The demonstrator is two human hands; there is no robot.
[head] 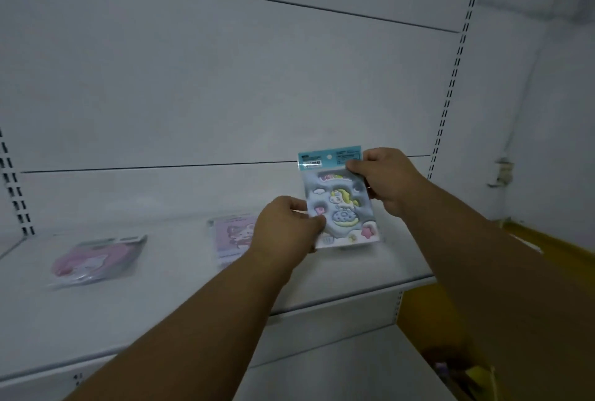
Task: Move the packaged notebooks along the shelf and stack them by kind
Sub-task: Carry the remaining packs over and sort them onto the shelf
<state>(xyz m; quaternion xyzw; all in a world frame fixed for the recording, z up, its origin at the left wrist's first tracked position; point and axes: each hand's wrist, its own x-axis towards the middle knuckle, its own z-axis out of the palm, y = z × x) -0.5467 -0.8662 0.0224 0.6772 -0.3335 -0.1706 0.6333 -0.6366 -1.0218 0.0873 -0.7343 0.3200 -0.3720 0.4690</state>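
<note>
You hold the blue unicorn notebook (341, 204) above the shelf (193, 281), left hand (286, 226) pinching its lower corner, right hand (386, 178) gripping its top edge; the lilac notebook (230, 236) and pink notebook (96, 259) lie apart, so stacking looks barely begun.

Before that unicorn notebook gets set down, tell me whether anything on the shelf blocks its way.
Nothing visible does. Both hands, left hand and right hand, hold the unicorn notebook upright above bare shelf. The purple packet and pink packet lie farther left.
</note>
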